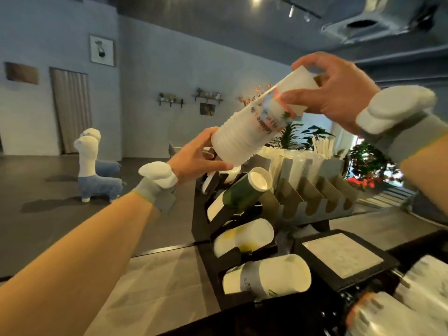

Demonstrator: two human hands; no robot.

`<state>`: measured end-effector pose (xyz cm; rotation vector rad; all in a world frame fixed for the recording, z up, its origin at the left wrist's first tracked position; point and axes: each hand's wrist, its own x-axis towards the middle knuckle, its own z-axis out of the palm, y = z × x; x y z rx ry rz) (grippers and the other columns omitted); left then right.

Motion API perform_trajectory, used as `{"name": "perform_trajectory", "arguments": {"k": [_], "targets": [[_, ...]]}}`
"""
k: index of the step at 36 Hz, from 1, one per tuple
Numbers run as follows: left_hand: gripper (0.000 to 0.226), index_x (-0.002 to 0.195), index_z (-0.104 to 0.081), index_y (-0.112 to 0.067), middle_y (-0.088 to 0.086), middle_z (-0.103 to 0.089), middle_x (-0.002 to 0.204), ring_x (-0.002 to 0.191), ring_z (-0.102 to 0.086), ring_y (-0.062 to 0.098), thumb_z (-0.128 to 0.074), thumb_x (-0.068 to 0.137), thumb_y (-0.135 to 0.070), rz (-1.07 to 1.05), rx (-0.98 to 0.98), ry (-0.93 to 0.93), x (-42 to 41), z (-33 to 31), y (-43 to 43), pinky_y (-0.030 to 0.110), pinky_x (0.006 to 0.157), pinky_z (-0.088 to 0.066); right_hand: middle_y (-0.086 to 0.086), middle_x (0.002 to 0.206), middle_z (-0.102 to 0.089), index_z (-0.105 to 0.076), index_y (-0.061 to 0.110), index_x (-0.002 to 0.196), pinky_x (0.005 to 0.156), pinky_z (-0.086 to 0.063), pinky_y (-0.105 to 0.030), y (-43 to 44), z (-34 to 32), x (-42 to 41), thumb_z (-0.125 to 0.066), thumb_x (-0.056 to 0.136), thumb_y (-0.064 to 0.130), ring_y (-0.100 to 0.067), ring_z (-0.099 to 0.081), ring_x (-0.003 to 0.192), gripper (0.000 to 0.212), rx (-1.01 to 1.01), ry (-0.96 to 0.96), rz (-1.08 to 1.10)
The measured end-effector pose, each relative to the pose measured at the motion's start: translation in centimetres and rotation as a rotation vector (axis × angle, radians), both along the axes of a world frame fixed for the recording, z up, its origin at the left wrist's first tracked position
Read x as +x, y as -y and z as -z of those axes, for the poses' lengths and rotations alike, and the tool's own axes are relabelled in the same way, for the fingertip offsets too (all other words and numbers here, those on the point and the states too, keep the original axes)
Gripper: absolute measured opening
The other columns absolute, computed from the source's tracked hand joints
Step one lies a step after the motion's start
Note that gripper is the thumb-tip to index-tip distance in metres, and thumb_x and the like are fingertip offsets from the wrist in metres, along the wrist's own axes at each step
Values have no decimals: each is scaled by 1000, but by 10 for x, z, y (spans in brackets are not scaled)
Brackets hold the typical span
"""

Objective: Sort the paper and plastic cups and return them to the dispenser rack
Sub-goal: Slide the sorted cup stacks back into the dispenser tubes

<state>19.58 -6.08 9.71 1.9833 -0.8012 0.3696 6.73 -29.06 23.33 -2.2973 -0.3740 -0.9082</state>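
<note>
Both hands hold one stack of translucent plastic cups [261, 120], tilted in the air above the far end of the black dispenser rack [206, 229]. The left hand [196, 156] cups the wide, ribbed lower end, fingers curled against it; the right hand [337, 93] is clamped on the narrow upper end, thumb below and fingers over the top. How many cups the stack contains cannot be told.

The rack shows four slots running from far to near. The farthest slot, under the stack, is mostly hidden. The next holds a dark green paper cup stack [244, 192], then a white one with yellow print [244, 236], and nearest a white one with a grey band [266, 275]. Right of the rack stands a grey holder [315, 187] with several dividers. Two plush alpacas [97, 170] stand on the floor at far left.
</note>
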Motion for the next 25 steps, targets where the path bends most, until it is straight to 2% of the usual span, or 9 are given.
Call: {"name": "perform_trajectory", "arguments": {"k": [3, 6, 9, 13, 17, 20, 22, 25], "targets": [[84, 145, -31, -30, -6, -47, 142, 118, -47, 12, -81, 78, -36, -74, 63, 81, 20, 0, 19, 33, 100, -42, -2, 101, -67, -55, 34, 123, 78, -59, -45, 10, 2, 20, -81, 70, 46, -24, -67, 86, 60, -106, 18, 43], [86, 147, -28, -26, -3, -47, 143, 117, -46, 11, -81, 79, -32, -87, 105, 108, 38, 4, 35, 33, 101, -42, 5, 97, -61, -53, 32, 124, 64, -52, -25, 19, 5, 38, -79, 76, 35, -12, -60, 79, 55, -193, 49, 41], [88, 148, -27, -24, -2, -46, 142, 116, -45, 9, -81, 79, -31, -105, 137, 96, 50, 11, 42, 32, 102, -43, 6, 101, -55, -53, 31, 124, 68, -48, -23, 21, 9, 50, -75, 79, 28, -15, -56, 82, 50, -265, 69, 38], [90, 149, -27, -25, 0, -48, 142, 121, -48, 14, -82, 78, -31, -128, 170, 58, 69, 25, 45, 36, 103, -44, 9, 106, -48, -51, 32, 125, 63, -36, -14, 22, 21, 69, -74, 80, 27, -16, -49, 88, 51, -367, 56, 8], [88, 149, -31, -21, 1, -50, 142, 127, -50, 17, -82, 78, -31, -199, 233, 3, 81, 29, 46, 30, 106, -41, 10, 109, -47, -48, 35, 127, 68, -42, -22, 18, 36, 83, -74, 80, 30, -17, -49, 91, 54, -433, 42, -17], [94, 150, -32, -21, -2, -52, 141, 124, -52, 12, -84, 73, -32, -201, 198, -99, 79, 31, 47, 25, 100, -42, 11, 110, -46, -48, 35, 128, 68, -39, -19, 17, 43, 90, -75, 80, 31, -16, -47, 93, 55, -477, 33, -33], [81, 150, -32, -23, 1, -52, 143, 129, -50, 16, -76, 83, -38, -266, 385, -190, 82, 28, 58, 25, 106, -40, 10, 113, -47, -48, 35, 128, 69, -39, -16, 17, 47, 96, -75, 81, 31, -15, -46, 95, 55, -492, 25, -37], [56, 143, -42, -11, 10, -55, 132, 130, -49, 25, -60, 97, -37, -255, 633, -335, 95, 31, 70, 39, 112, -35, 7, 122, -49, -47, 35, 128, 77, -43, -24, 18, 54, 104, -75, 80, 32, -17, -47, 101, 55, -504, 6, -47]]}}
